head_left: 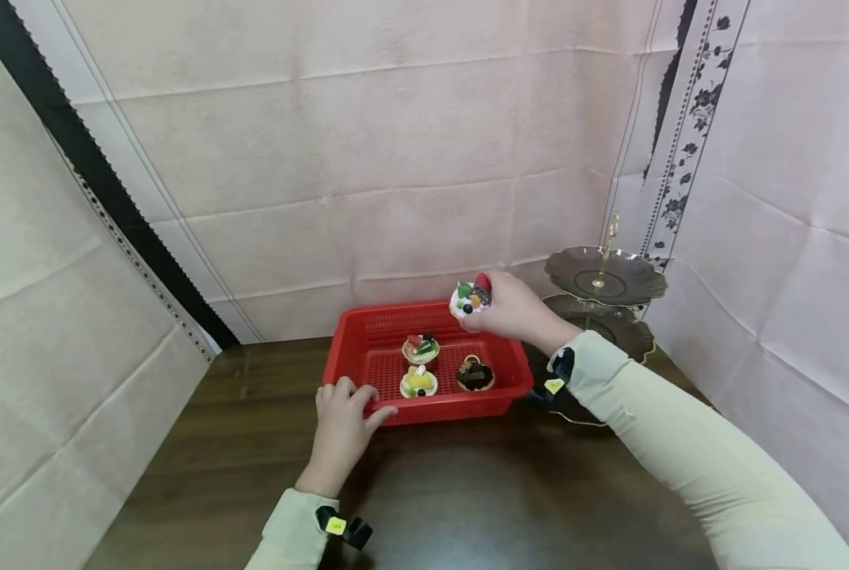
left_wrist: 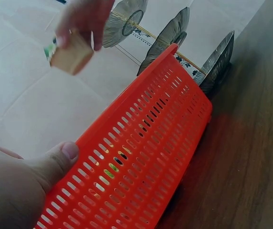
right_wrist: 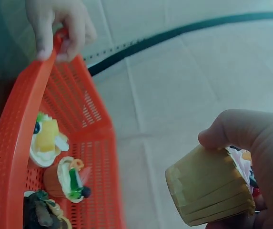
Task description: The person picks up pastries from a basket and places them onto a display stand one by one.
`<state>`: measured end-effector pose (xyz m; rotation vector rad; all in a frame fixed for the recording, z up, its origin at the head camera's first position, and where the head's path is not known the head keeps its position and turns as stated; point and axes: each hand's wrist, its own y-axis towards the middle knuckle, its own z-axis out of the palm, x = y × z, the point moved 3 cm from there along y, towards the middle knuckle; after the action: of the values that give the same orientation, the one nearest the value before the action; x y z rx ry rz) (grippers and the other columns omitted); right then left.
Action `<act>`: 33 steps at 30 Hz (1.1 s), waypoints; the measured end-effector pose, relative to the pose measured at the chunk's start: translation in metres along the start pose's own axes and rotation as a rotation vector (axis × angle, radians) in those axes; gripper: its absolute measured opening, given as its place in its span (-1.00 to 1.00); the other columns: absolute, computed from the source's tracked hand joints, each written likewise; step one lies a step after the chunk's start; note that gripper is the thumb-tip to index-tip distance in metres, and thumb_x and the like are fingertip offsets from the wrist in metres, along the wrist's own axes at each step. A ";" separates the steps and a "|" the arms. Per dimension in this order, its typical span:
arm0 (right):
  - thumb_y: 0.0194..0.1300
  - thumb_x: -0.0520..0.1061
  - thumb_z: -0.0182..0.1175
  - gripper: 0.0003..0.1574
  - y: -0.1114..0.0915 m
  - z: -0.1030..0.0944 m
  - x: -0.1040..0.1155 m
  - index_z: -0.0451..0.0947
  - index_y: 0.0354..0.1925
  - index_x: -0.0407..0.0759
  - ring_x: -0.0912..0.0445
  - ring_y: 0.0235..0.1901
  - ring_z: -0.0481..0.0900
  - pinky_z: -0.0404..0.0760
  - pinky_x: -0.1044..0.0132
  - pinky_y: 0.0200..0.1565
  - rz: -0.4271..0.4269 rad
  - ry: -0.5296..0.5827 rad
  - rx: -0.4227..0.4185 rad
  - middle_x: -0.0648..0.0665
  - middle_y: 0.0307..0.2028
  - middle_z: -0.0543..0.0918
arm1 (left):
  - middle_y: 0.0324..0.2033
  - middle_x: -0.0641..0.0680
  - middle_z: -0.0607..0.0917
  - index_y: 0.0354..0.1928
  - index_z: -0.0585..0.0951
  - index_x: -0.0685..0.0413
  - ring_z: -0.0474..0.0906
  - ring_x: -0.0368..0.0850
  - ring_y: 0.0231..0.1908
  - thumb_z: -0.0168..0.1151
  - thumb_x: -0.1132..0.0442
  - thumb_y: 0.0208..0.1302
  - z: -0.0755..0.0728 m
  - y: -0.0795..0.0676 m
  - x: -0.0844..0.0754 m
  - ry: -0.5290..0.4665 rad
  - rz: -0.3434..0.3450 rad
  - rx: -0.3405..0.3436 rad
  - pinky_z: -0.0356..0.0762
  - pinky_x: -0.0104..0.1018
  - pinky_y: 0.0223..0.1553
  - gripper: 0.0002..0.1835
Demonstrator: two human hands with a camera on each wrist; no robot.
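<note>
My right hand point(head_left: 504, 305) grips a cupcake point(right_wrist: 207, 188) in a tan paper cup, topped with cream, a strawberry and dark berries. It is held up above the back right of a red plastic basket point(head_left: 444, 410). The left hand point(head_left: 344, 419) pinches the basket's front left rim, thumb on the outer side in the left wrist view. Inside the basket sit a yellow fruit-topped cupcake point(head_left: 419, 383), a cupcake with red and green topping point(head_left: 420, 348), and a dark chocolate-topped cupcake point(head_left: 475, 374).
A tiered stand with dark scalloped plates point(head_left: 605, 275) and a gold post point(head_left: 613, 229) stands right of the basket, partly behind the right forearm. The brown wooden table point(head_left: 253, 459) is bounded by pale cloth walls point(head_left: 396, 158) at the back and sides.
</note>
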<state>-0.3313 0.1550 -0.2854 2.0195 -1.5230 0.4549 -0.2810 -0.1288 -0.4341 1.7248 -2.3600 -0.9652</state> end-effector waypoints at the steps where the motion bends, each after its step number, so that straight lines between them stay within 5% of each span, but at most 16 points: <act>1: 0.04 0.09 0.48 -0.26 -0.004 -0.004 0.003 0.37 0.06 -0.16 -0.01 -0.17 0.56 0.61 0.13 -0.12 0.001 -0.004 0.001 -0.15 -0.12 0.54 | -0.33 0.03 0.45 -0.28 0.69 -0.01 0.29 0.02 -0.21 0.57 -0.12 0.04 0.000 0.000 0.000 0.000 -0.002 0.001 0.24 0.01 -0.03 -0.60; 15: 0.06 0.14 0.44 -0.13 -0.047 -0.071 0.006 0.39 0.19 -0.28 -0.07 -0.09 0.53 0.52 0.00 -0.02 -0.009 -0.100 -0.115 -0.22 -0.04 0.57 | -0.31 0.04 0.46 -0.25 0.70 -0.01 0.30 0.02 -0.21 0.56 -0.16 0.03 0.003 -0.001 0.001 0.010 -0.002 -0.002 0.26 0.02 -0.03 -0.57; 28: 0.17 0.32 0.39 0.04 -0.074 -0.123 -0.036 0.31 0.33 -0.29 -0.15 -0.12 0.52 0.49 0.07 -0.21 0.080 -0.134 -0.197 -0.31 0.00 0.56 | -0.31 0.05 0.48 -0.26 0.71 0.01 0.30 0.02 -0.20 0.56 -0.16 0.03 0.001 -0.001 0.001 0.009 -0.014 -0.006 0.26 0.02 -0.03 -0.56; 33: 0.21 0.34 0.37 0.21 -0.079 -0.139 -0.056 0.11 0.46 -0.35 -0.22 0.01 0.48 0.48 -0.05 -0.08 0.127 -0.095 -0.191 -0.42 0.15 0.46 | -0.31 0.05 0.48 -0.27 0.70 0.02 0.29 0.02 -0.20 0.56 -0.16 0.03 0.000 -0.002 0.000 0.004 -0.010 -0.010 0.26 0.02 -0.03 -0.56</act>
<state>-0.2640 0.2988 -0.2272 1.8276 -1.6912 0.2536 -0.2799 -0.1291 -0.4351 1.7356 -2.3420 -0.9719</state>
